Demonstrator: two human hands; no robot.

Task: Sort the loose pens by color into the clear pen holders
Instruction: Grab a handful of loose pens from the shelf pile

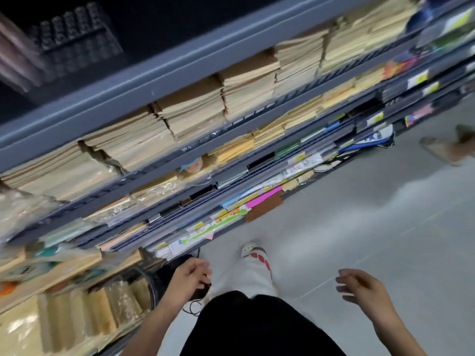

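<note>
View: the head camera was tilted and motion-blurred, so small detail was unreadable.
Place: the person stood on a grey floor [359,214] beside grey shelving [180,80] packed with paper stacks [190,111].
Task things: no loose pens could be made out anywhere. A clear rack [74,29] with rows of compartments sat on the dark top shelf, upper left. It was probably one of the pen holders, but too blurred to confirm, and its contents were not discernible.
Left hand [189,274]: low, near the bottom shelves, fingers curled down over a small dark object [201,291] trailing thin cords. Could not tell whether the grip pinched it or only hung above it.
Right hand [359,289]: out over the floor, well apart from the shelving. Grip loosely spread, fingers slightly bent, nothing in it.
Step in hand (judgement): locating the pens and holders; no sorting begun.
Doing it well (judgement): steady the head and face the top shelf. Find the pens first, and empty the left hand if it is occupied. Take one pen at a time by the barrel, check its colour, then drop it upright into the matching compartment.
Risk (judgement): the rack sat high and far from both hands, so a blind reach could tip it.
</note>
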